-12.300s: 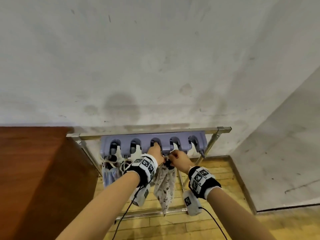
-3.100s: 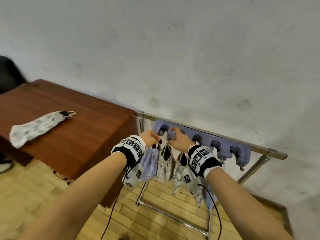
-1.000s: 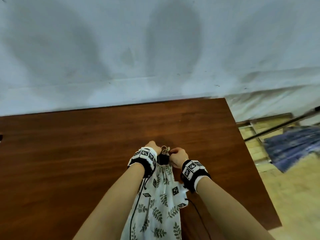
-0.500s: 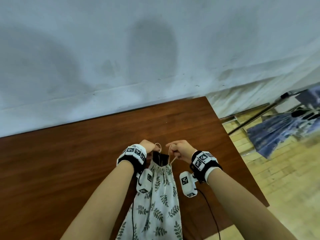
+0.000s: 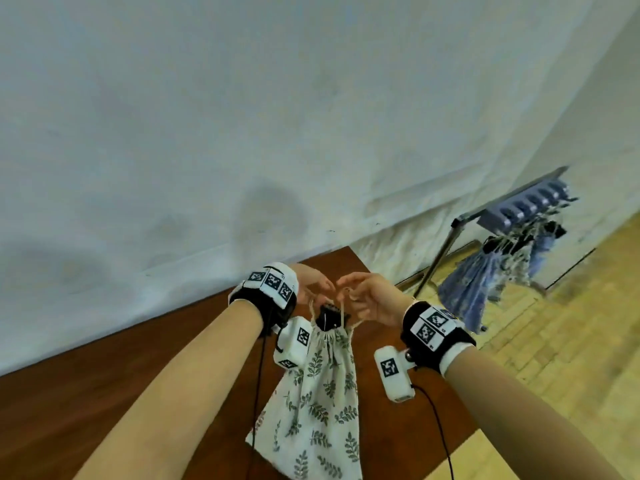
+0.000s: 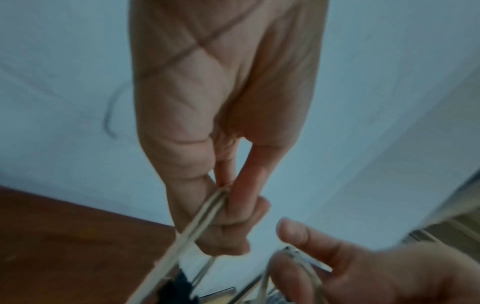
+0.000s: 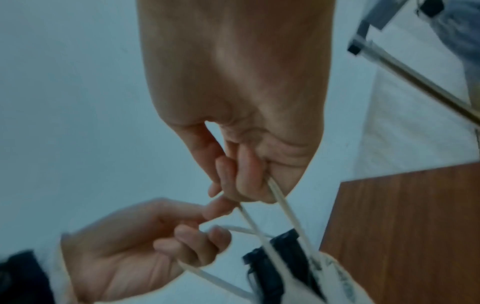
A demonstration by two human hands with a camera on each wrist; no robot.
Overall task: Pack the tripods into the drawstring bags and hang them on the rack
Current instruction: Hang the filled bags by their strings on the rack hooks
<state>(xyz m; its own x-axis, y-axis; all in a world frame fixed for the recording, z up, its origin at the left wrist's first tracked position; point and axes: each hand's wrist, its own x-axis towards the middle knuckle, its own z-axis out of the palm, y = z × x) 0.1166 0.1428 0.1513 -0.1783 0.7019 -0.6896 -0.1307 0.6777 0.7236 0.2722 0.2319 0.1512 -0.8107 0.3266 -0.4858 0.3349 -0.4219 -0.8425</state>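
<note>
A white leaf-print drawstring bag (image 5: 320, 386) hangs by its cords above the corner of the brown table (image 5: 104, 375). The black top of a tripod (image 5: 329, 315) pokes out of its gathered mouth. My left hand (image 5: 323, 289) pinches the cord loop (image 6: 197, 226) on the left side. My right hand (image 5: 349, 291) curls its fingers round the cord (image 7: 283, 207) on the right side. The two hands nearly touch above the bag. In the right wrist view the tripod (image 7: 280, 267) sits just below both hands.
The purple hook rack (image 5: 519, 211) on a metal frame (image 5: 440, 258) stands at the right against the white wall, with several filled bags (image 5: 485, 282) hanging from it. Wooden floor (image 5: 554, 341) lies between the table and the rack.
The bag has come up off the table and now hangs from its cords. Both hands have risen and closed together, and the view has swung right to take in the rack.
</note>
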